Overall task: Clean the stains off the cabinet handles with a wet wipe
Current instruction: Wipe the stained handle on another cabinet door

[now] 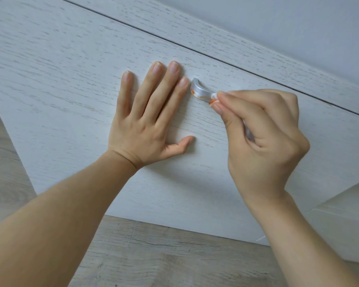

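A small curved silver handle (199, 91) sticks out of a white wood-grain cabinet front (71, 79). Orange stains mark its lower edge. My right hand (263, 137) pinches a folded white wet wipe (214, 97) between thumb and fingertips, and the wipe presses on the handle's right end. The wipe's tip is smeared orange. My left hand (149, 119) lies flat on the cabinet front just left of the handle, fingers spread, index fingertip almost touching the handle's left end.
A thin dark gap (195, 50) runs diagonally above the handle and splits this panel from the one above. Grey wood-look floor (153, 255) shows below the cabinet. A white panel (348, 214) stands at the lower right.
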Demonstrator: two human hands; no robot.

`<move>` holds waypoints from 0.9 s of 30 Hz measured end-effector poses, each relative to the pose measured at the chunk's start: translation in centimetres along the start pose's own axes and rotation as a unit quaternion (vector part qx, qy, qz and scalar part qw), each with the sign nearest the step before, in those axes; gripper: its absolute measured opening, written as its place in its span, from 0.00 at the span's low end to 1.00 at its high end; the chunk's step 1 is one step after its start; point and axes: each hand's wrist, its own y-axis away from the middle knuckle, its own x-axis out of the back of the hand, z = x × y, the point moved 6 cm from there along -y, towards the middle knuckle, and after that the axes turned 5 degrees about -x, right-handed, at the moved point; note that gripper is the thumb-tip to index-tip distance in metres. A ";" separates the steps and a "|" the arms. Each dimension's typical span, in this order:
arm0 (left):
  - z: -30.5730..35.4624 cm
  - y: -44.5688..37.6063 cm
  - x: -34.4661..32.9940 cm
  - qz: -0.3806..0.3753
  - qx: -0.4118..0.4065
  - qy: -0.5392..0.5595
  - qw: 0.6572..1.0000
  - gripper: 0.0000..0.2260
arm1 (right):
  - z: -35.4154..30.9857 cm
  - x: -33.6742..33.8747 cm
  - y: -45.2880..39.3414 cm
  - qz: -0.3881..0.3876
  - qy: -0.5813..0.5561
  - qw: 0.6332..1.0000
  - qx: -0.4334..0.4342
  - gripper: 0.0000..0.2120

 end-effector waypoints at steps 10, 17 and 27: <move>0.1 0.1 0.2 0.006 -0.001 0.003 1.000 0.39 | 0.0 0.6 0.4 0.008 0.026 1.000 -0.011 0.02; 1.2 1.2 -0.3 0.012 0.045 -0.002 0.999 0.30 | -0.2 0.3 0.1 -0.004 0.039 0.999 0.009 0.02; 1.4 1.2 -0.2 0.016 0.053 0.010 0.998 0.30 | -0.4 -0.2 -0.1 -0.011 0.030 0.999 0.026 0.02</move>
